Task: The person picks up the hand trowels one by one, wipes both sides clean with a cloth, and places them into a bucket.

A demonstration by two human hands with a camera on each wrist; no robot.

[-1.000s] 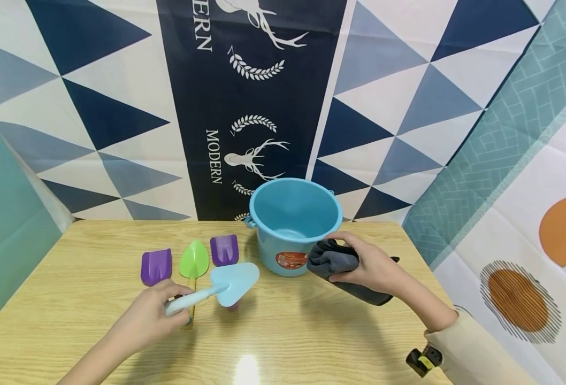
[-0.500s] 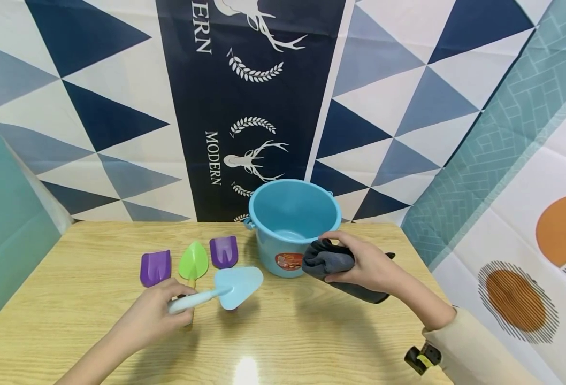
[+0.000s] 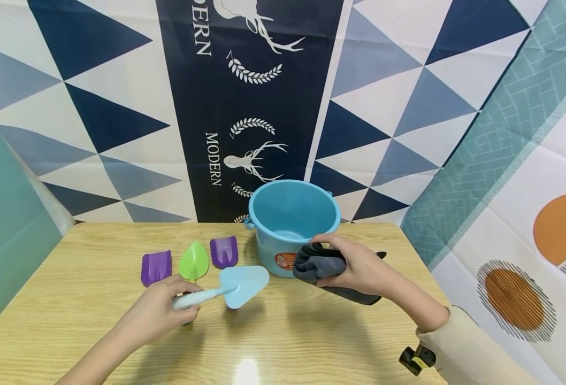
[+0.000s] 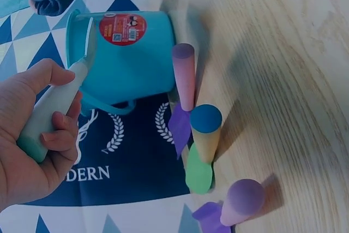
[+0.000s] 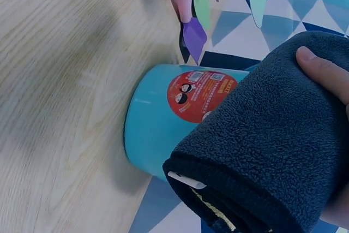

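My left hand [image 3: 162, 307] grips the pale handle of a light blue toy trowel [image 3: 245, 283], its blade held up and pointing right. In the left wrist view the fingers wrap round that handle. A folded dark grey towel [image 3: 314, 262] is held by my right hand [image 3: 357, 267], in front of the blue bucket's [image 3: 270, 254] right side. The right wrist view shows the towel's fuzzy surface with the thumb on top; a white tag peeks from its fold. The bucket stands upright at the back of the table, a red label on its front.
Left of the bucket, two purple shovels [image 3: 224, 252] [image 3: 156, 267] lie either side of a green trowel [image 3: 194, 260] on the wooden table [image 3: 85, 299]. Their handles point toward the front. A patterned cloth backdrop [image 3: 249, 96] rises behind the table.
My left hand has shifted slightly right with the trowel. The right hand has moved a little left with the towel, overlapping more of the bucket's label. The bucket and the lying shovels stay put.
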